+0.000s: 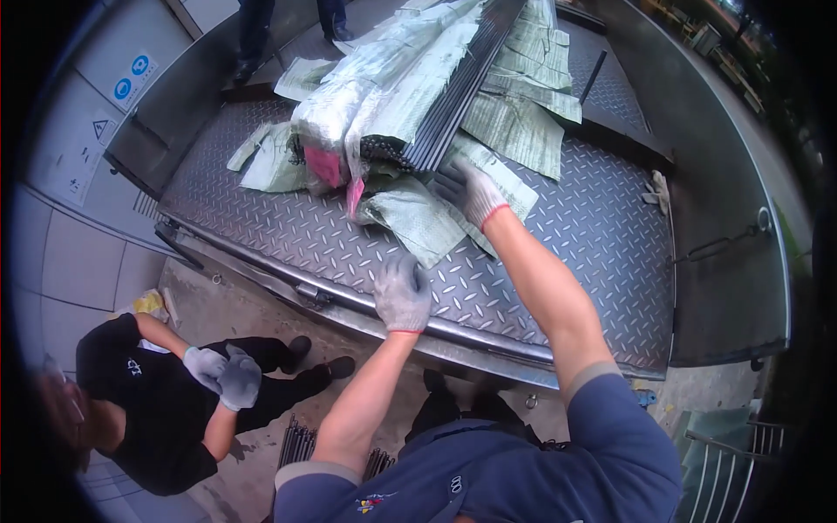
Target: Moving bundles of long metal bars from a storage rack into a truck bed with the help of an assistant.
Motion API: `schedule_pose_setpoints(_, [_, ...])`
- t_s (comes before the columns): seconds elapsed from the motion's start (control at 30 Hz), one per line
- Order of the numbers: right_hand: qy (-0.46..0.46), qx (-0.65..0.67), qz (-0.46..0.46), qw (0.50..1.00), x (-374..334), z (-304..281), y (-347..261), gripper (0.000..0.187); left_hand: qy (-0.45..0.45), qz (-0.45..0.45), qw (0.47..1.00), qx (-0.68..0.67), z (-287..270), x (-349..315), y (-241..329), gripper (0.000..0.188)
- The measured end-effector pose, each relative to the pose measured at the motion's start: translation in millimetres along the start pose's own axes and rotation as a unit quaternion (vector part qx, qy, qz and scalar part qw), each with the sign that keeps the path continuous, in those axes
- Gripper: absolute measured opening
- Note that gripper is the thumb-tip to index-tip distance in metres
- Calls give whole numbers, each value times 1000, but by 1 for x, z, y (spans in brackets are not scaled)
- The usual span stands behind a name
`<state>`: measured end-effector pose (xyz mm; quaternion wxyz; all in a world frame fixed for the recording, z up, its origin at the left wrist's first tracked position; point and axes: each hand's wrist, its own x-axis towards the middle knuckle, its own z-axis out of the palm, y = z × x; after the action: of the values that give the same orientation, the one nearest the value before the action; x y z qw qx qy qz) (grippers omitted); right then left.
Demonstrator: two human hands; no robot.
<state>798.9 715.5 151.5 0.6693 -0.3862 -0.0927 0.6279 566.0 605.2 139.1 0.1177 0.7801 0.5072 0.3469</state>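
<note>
A bundle of long dark metal rods (460,91) lies on the truck bed, its near ends facing me. Pale green woven wrapping (514,135) spreads open beside and under it, and clear plastic film (336,109) covers its left part. My right hand (475,192), in a white knitted glove with a dark palm, reaches to the rods' near ends, fingers stretched out; whether it touches them I cannot tell. My left hand (404,295), gloved alike, is at the bed's near edge (471,331) with its fingers forward and nothing seen in it.
A co-worker in black (144,401) stands at the left, gloved hands together. Another person's legs (255,35) show at the far left. Metal side panels (728,253) flank the bed. More dark rods (298,443) lie on the ground below, and a metal rack (724,471) stands at lower right.
</note>
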Motion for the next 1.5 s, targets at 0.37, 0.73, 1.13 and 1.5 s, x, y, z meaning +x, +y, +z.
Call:
schedule_pose_setpoints(0.37, [11,57,9,998,80,38,6,49,6,-6,1000,2,-5,5,3,20])
schedule_pose_setpoints(0.73, [-36,69,37,996,26,-17,-55,25,13,6,999,34,6,10,13,18])
schedule_pose_setpoints(1.13, [-220,271,66,935,50,-61,-68,29,-6,15,1000,19,17,9,28,19])
schedule_pose_setpoints(1.5, [-176,303,48,935,57,-59,-49,41,14,18,1000,18,14,6,23,17])
